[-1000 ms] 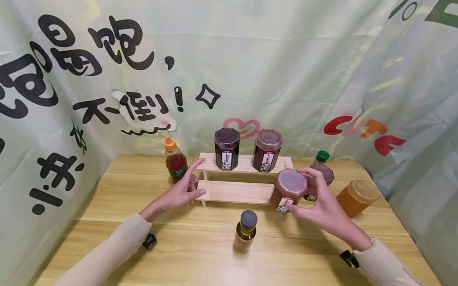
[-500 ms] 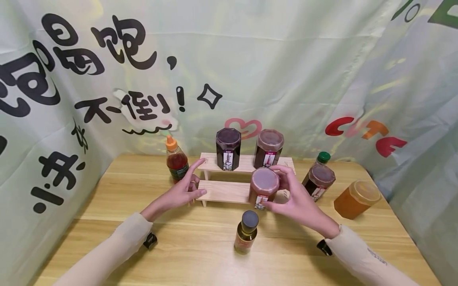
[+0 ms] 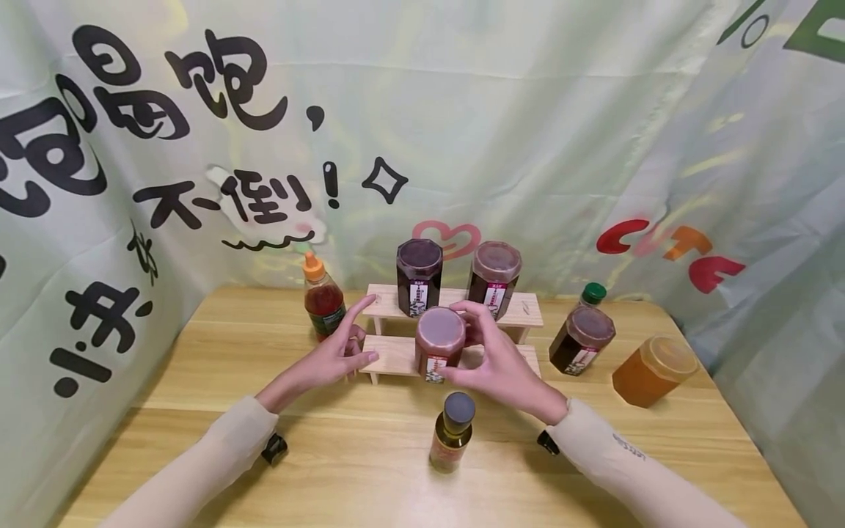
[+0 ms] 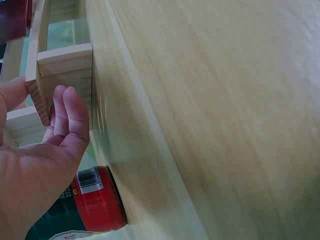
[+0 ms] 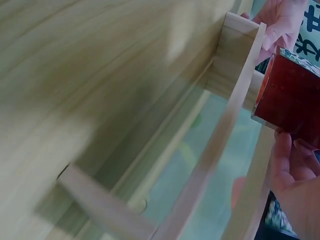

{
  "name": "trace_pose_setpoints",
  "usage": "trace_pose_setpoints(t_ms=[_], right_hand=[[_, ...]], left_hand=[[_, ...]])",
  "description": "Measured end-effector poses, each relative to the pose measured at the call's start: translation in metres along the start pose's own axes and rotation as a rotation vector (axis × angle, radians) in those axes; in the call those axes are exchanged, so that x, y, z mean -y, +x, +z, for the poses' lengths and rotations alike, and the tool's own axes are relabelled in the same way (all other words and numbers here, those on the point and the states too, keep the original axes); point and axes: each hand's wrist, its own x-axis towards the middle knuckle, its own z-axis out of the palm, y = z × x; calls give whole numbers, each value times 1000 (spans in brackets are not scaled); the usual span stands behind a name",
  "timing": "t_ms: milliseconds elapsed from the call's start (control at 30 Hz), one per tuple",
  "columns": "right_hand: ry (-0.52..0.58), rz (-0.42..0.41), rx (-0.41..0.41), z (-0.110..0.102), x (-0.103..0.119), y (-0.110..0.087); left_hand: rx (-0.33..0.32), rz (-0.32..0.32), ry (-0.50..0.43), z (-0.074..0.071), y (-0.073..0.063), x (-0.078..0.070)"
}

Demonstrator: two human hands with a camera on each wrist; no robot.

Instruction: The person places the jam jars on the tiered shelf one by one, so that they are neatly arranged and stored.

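While the right grip [image 3: 507,364], mid-frame, clasps the reddish jar [image 3: 439,336] upright above the lower shelf [image 3: 391,355], the unclenched left grip [image 3: 335,358] touches that shelf.

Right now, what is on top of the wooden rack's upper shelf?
A dark left jar and a dark right jar stand on the upper shelf. The wood under them is covered, and anything directly behind them cannot be seen.

Cream sleeves [image 3: 198,458], black wrist devices [image 3: 274,449]; grey lettering [image 3: 629,446], right sleeve [image 3: 640,473]
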Motion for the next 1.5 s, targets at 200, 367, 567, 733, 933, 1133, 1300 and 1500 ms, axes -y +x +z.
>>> trace_pose_setpoints(t_ms=[200,367,567,733,933,1133,1300,1500], right_hand=[[5,-52,7,17,-5,11],[20,-60,-5,27,-10,16],[51,-54,-22,33,-12,20],[45,-82,-33,36,-11,22],[31,-77,-34,38,-10,24],[24,-64,-36,39,-10,23],[24,-62,-30,39,-10,22],[16,-51,-25,39,-9,21]], left_hand=[[2,2,-7,0,-1,0],[0,2,1,0,-1,1],[-4,13,13,0,0,0],[-7,4,17,1,0,-1],[-8,-18,13,1,-2,-1],[-3,-17,8,1,-1,-1],[-4,-20,11,0,0,0],[1,-12,16,0,-1,1]])
